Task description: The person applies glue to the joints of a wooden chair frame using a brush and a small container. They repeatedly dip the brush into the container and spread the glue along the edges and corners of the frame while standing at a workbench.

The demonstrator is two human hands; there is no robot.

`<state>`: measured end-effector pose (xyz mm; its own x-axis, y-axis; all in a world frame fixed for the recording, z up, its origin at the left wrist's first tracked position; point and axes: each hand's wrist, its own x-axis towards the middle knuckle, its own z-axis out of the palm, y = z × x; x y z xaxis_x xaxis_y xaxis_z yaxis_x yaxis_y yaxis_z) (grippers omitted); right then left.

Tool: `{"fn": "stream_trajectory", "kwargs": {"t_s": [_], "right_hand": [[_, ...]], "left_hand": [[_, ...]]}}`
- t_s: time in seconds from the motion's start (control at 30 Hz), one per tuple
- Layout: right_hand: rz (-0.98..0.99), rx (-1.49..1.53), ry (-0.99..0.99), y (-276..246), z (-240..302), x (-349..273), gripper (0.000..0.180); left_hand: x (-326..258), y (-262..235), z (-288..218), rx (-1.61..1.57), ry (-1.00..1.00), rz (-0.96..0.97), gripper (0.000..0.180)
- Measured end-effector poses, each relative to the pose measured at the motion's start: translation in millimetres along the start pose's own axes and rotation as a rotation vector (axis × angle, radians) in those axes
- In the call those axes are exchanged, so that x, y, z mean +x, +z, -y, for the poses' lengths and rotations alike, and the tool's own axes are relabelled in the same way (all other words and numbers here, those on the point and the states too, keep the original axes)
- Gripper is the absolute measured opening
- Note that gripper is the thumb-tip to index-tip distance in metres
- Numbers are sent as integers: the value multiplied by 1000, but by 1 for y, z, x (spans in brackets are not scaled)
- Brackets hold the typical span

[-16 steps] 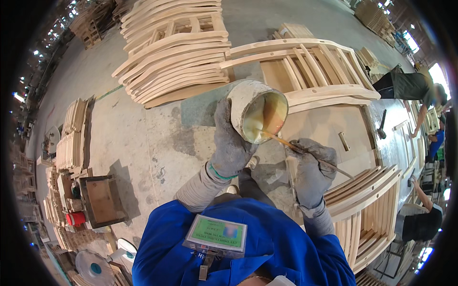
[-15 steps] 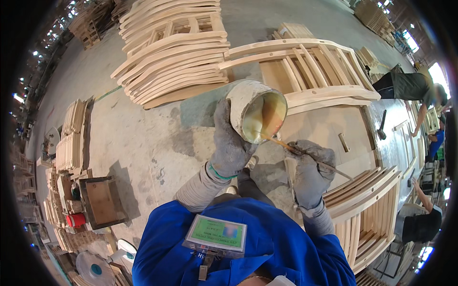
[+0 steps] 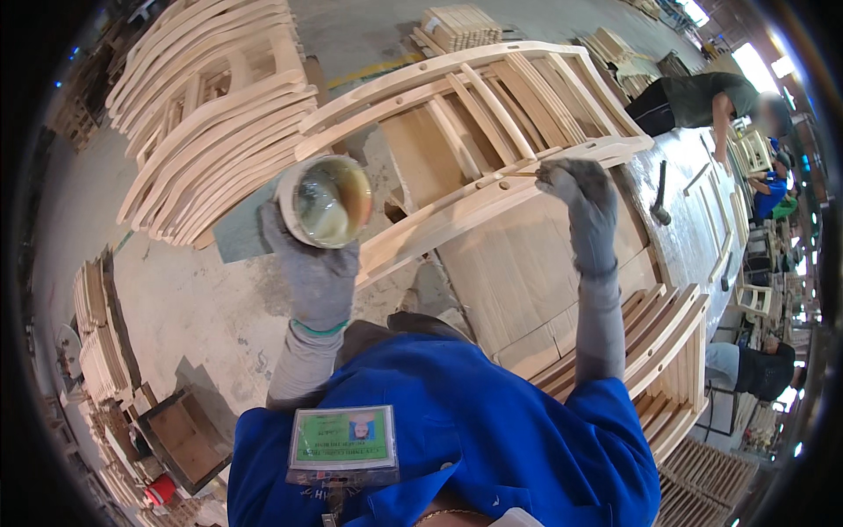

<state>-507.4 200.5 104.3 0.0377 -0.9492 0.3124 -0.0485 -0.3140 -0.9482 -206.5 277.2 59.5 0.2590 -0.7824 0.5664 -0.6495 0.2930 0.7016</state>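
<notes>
My gloved left hand (image 3: 314, 285) is closed around a round pot (image 3: 290, 212) with a thick, pale, glue-like liquid inside. The pot's mouth tilts up toward me. Away to the right, my gloved right hand (image 3: 583, 198) pinches a thin stick (image 3: 524, 174), most of it hidden by the fingers. The stick's tip points left, at the near rail of a slatted wooden frame (image 3: 439, 220), close to two small round holes in that rail. Whether the tip touches the wood I cannot tell.
Curved wooden pieces (image 3: 211, 119) are stacked at the far left. Cardboard (image 3: 536, 272) lies before the frame, and more slatted frames (image 3: 672, 360) stand at right. A hammer (image 3: 661, 198) rests on a shiny table (image 3: 680, 158), where a person (image 3: 694, 101) leans over.
My left hand has carried the pot left, turning its mouth upward. The stick has come out of the pot, and my right hand has moved it forward to the frame's rail.
</notes>
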Motion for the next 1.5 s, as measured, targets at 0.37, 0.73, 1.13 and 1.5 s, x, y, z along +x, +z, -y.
{"fn": "stream_trajectory", "kwargs": {"t_s": [0.37, 0.73, 1.13, 1.5], "right_hand": [[280, -642, 15, -31, -97, 68, 17], [74, -622, 216, -8, -111, 49, 22], [5, -846, 6, -2, -113, 35, 25], [11, -907, 22, 0, -106, 29, 29]], "left_hand": [[11, 19, 51, -357, -132, 20, 77], [18, 9, 60, 52, -12, -1, 78], [5, 9, 77, -602, -193, -29, 87], [18, 6, 44, -1172, -659, -260, 44]]}}
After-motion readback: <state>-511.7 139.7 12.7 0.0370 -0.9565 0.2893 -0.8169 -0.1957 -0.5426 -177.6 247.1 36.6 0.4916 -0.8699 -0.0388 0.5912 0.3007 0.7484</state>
